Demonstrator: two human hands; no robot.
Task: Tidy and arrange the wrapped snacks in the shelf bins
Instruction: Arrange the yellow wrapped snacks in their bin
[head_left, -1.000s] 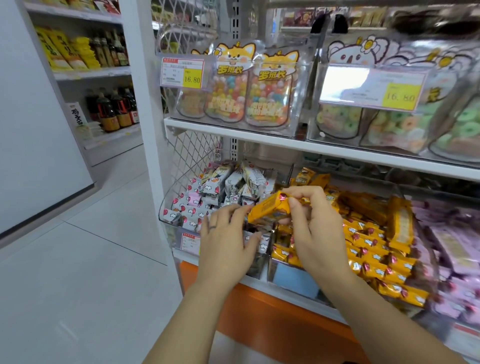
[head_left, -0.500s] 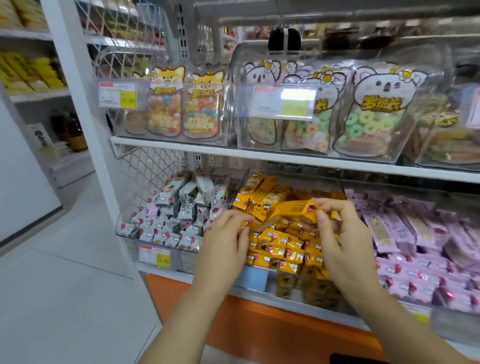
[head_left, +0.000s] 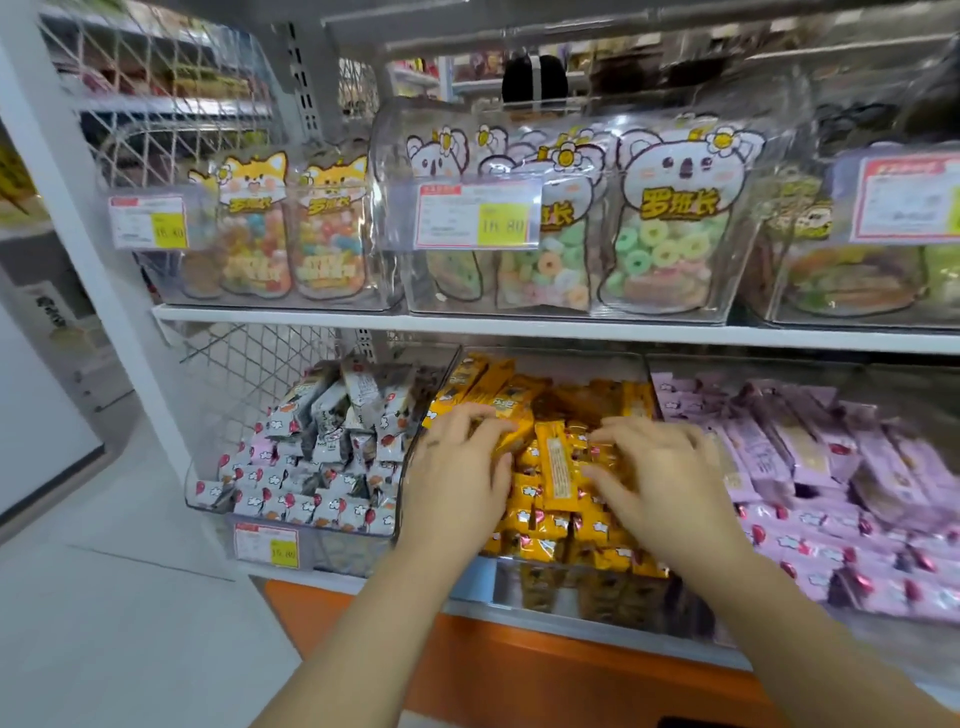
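Three clear bins stand side by side on the lower shelf. The middle bin (head_left: 566, 582) is full of yellow wrapped snacks (head_left: 545, 525). Both my hands are down on that yellow pile. My left hand (head_left: 457, 483) rests on its left part, fingers bent over the top packs. My right hand (head_left: 670, 483) lies spread over the right part, fingertips touching the wrappers. One long yellow pack (head_left: 556, 462) lies lengthwise between my hands. The left bin holds white-grey wrapped snacks (head_left: 317, 457), and the right bin holds pink wrapped snacks (head_left: 831, 467).
The white shelf board (head_left: 519, 327) above carries clear bins of bagged gummy candy (head_left: 670, 228) with price tags (head_left: 478, 215). A wire mesh side panel (head_left: 244, 374) closes the left end. Below the bins runs an orange base (head_left: 519, 670). Grey floor (head_left: 130, 623) opens to the left.
My view has swung right and closer to the bins. My right hand lowered the yellow pack it held onto the pile, and both hands now lie on the yellow snacks.
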